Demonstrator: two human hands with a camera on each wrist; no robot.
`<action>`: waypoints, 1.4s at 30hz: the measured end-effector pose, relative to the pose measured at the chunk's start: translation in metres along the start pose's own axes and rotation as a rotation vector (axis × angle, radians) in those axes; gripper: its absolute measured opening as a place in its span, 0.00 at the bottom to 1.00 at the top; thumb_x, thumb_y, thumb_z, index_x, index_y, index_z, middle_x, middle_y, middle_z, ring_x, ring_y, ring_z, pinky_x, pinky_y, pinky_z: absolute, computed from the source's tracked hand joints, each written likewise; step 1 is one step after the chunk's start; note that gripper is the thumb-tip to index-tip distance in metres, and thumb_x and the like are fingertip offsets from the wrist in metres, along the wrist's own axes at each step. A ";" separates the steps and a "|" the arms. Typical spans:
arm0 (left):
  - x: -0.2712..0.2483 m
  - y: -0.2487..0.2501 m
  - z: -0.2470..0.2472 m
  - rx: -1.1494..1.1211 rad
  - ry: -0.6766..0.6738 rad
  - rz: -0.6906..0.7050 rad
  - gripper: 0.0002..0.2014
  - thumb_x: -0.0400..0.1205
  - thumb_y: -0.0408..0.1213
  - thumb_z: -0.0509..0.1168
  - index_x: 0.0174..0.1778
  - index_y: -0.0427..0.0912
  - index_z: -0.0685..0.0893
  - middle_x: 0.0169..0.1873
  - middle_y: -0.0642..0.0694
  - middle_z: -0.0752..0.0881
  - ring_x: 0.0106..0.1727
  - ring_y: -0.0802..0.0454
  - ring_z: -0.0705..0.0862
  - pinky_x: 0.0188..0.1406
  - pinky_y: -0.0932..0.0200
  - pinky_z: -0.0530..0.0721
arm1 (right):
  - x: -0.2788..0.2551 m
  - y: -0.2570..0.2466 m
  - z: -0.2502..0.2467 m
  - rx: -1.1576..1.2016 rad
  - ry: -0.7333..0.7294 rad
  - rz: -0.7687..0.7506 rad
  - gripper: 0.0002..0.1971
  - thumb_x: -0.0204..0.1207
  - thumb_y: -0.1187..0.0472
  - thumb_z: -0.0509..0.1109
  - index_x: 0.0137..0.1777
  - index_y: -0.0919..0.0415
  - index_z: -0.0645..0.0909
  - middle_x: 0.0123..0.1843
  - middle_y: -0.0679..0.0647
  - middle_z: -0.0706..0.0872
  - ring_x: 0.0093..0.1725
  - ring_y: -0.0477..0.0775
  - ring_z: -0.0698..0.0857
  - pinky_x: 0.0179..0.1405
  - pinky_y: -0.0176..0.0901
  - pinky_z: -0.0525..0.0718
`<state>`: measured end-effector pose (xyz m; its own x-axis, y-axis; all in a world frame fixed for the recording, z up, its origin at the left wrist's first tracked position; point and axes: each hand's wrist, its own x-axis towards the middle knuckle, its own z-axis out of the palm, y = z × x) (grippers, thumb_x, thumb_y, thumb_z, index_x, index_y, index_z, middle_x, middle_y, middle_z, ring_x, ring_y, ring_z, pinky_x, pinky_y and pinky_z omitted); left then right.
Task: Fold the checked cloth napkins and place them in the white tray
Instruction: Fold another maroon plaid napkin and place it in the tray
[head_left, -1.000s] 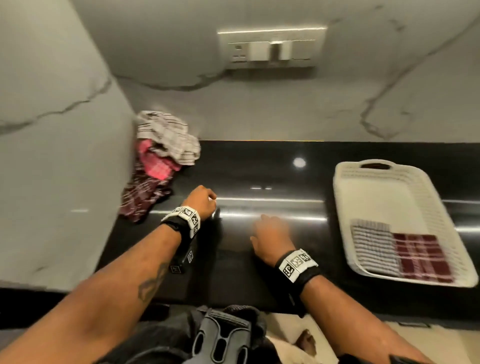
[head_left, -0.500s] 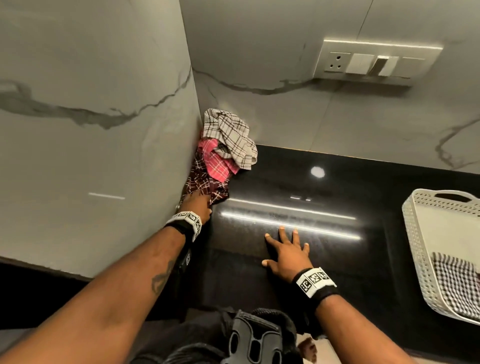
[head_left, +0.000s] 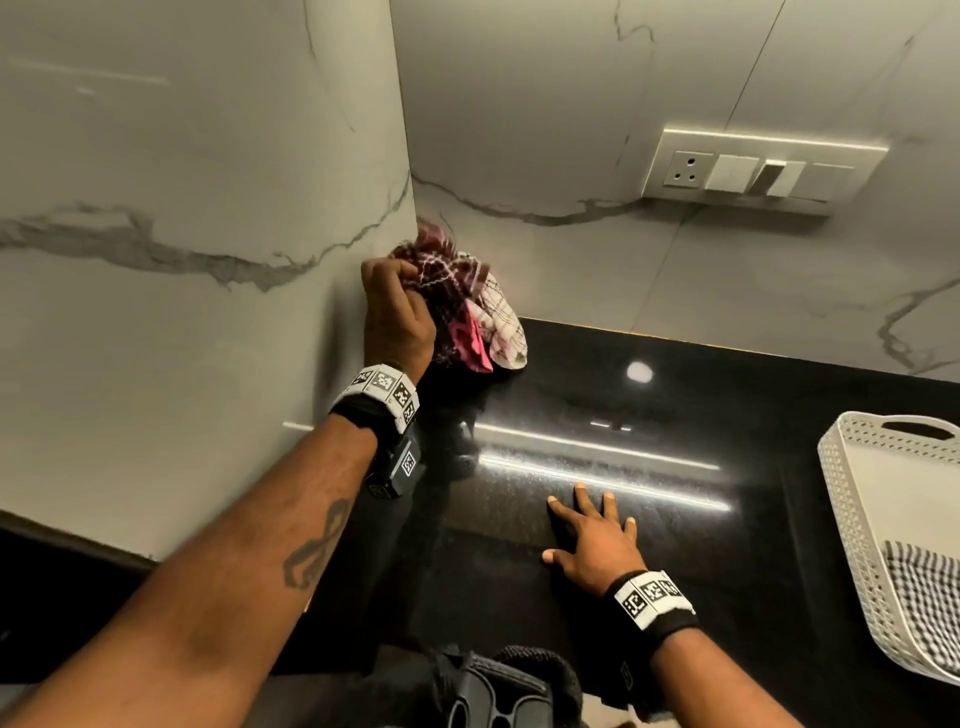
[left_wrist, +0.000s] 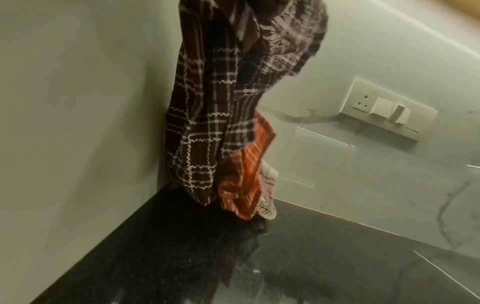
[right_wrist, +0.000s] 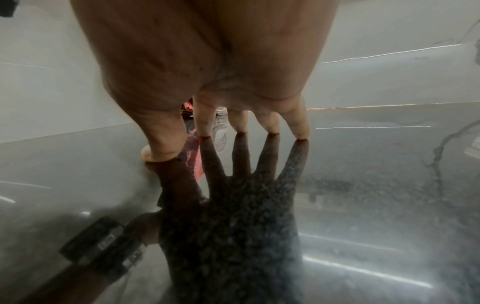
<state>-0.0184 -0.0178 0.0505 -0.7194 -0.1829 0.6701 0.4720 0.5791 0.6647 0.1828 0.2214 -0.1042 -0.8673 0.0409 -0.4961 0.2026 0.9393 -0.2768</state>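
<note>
- The dark maroon checked napkin (head_left: 441, 280) is bunched in my left hand (head_left: 397, 317), fingers clenched round its top, raised in the corner where the two marble walls meet. In the left wrist view it hangs in a long drape (left_wrist: 207, 127) with its lower end close to the counter — I can't tell whether it touches.
- A pink-red checked napkin (head_left: 470, 340) and a white checked napkin (head_left: 501, 322) hang right against it. Whether my grip has caught them too or they only lean on the maroon one, I cannot tell.
- My right hand (head_left: 595, 543) lies flat on the counter, fingers spread and straight, holding nothing; the right wrist view shows the fingertips (right_wrist: 301, 131) meeting their own reflection.
- The white tray (head_left: 852, 499) sits well apart at the right edge, with one folded black-and-white checked napkin (head_left: 922, 582) visible inside; the rest of the tray is cut off.
- My read: at least one napkin is done, three in the corner remain unfolded, and the maroon one is next — it needs carrying to the open counter beside my right hand and spreading flat.
- The black polished counter (head_left: 675, 519) throws back strip lights. The grey-veined marble wall (head_left: 156, 260) and a switch plate with socket (head_left: 758, 171) close in the back.
</note>
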 end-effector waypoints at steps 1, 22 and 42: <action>0.000 0.001 -0.003 -0.008 -0.028 0.054 0.13 0.75 0.19 0.53 0.53 0.30 0.75 0.53 0.34 0.75 0.53 0.53 0.74 0.59 0.70 0.74 | 0.000 0.001 0.001 -0.004 0.000 0.000 0.41 0.77 0.39 0.71 0.85 0.32 0.52 0.90 0.46 0.41 0.87 0.67 0.38 0.81 0.78 0.45; -0.135 0.022 0.003 -0.174 -0.986 -0.070 0.11 0.85 0.45 0.58 0.40 0.49 0.81 0.36 0.52 0.85 0.40 0.51 0.84 0.41 0.52 0.80 | -0.016 -0.063 -0.040 0.397 0.232 -0.294 0.26 0.74 0.62 0.68 0.72 0.45 0.75 0.57 0.53 0.90 0.54 0.56 0.88 0.54 0.50 0.85; -0.063 -0.058 0.091 0.989 -1.025 0.022 0.31 0.74 0.48 0.69 0.74 0.44 0.78 0.76 0.36 0.70 0.76 0.32 0.67 0.79 0.35 0.60 | -0.070 0.052 -0.032 0.392 0.312 0.056 0.25 0.72 0.68 0.66 0.70 0.52 0.79 0.64 0.52 0.87 0.63 0.55 0.85 0.59 0.40 0.77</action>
<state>-0.0465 0.0326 -0.0602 -0.9626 0.2331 -0.1381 0.2508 0.9594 -0.1287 0.2391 0.2784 -0.0573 -0.9326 0.2439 -0.2662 0.3567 0.7364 -0.5749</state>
